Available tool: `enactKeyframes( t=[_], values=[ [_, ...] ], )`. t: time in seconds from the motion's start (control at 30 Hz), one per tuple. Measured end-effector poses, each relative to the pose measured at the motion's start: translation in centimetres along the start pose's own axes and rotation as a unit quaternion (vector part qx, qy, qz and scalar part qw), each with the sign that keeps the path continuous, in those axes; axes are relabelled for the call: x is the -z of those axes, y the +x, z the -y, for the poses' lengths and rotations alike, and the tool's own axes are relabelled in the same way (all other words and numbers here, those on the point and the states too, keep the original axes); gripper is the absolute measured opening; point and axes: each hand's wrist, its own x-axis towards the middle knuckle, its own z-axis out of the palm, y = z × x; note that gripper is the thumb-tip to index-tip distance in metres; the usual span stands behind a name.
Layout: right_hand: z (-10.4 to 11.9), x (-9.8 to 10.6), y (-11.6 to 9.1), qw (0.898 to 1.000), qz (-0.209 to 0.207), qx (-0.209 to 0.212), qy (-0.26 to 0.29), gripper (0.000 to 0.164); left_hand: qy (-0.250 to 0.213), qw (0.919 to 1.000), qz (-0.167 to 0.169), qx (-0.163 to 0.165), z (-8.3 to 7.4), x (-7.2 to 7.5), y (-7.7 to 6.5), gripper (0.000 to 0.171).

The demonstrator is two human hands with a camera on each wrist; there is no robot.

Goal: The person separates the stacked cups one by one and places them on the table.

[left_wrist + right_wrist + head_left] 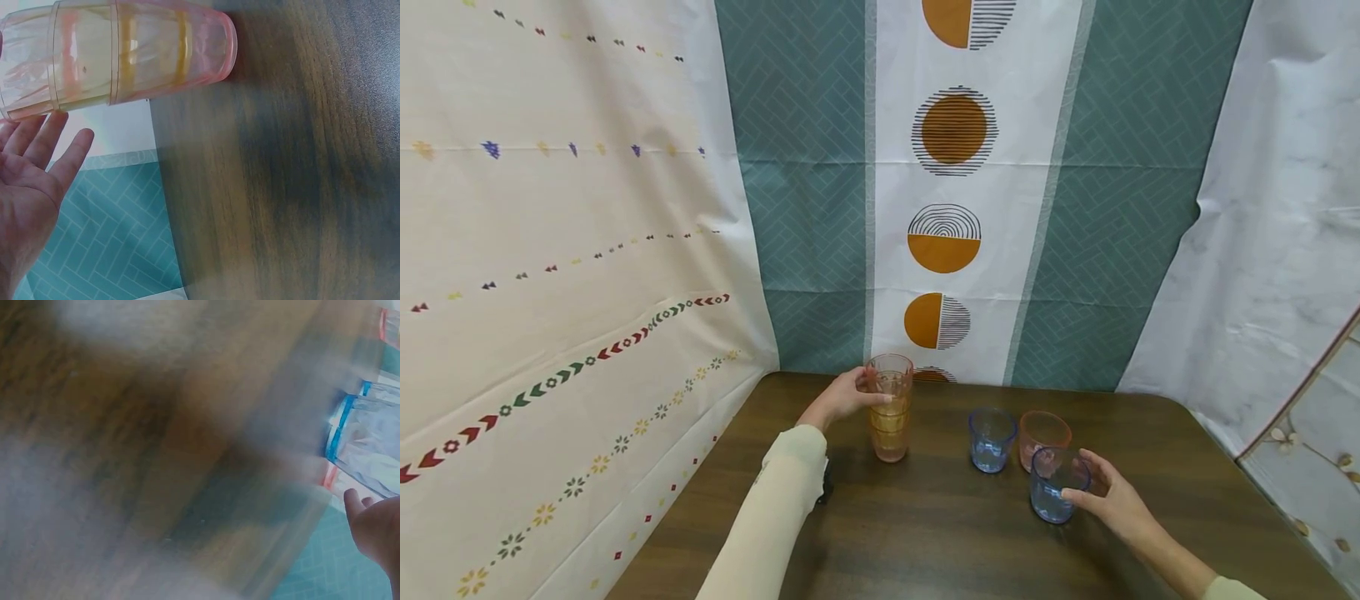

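Near the back of the table, my left hand [842, 400] holds a tall stack of nested clear tumblers [891, 417], with the thumb across the front near the top. Pink and yellow tints show in the stack, with a pink base [215, 47] at its lower end in the left wrist view. On the right side, my right hand [1118, 502] grips a blue tumbler [1054, 500] between the thumb in front and fingers around its far right side. Just behind it are a pink tumbler [1037, 429], partly overlapped, and a second blue tumbler [991, 442].
The dark wooden table [940, 533] runs back to a teal and white patterned curtain [808, 250]. A cream embroidered cloth [587, 292] hangs along the left side and a pale marbled cloth [1270, 292] on the right. Something small and black [826, 485] shows beside the left sleeve.
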Motion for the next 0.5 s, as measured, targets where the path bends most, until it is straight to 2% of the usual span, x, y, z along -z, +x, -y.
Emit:
enactKeyframes(
  t=[0.23, 0.5],
  values=[
    [0.7, 0.5, 0.4, 0.999, -0.021, 0.018, -0.029, 0.078, -0.001, 1.0, -0.003, 0.003, 0.2, 0.1, 0.0, 0.074],
    [2.3, 1.6, 0.8, 0.999, -0.032, 0.036, -0.023, 0.077, 0.006, 0.9999, -0.001, -0.01, 0.3, -0.1, 0.3, 0.073]
  ],
)
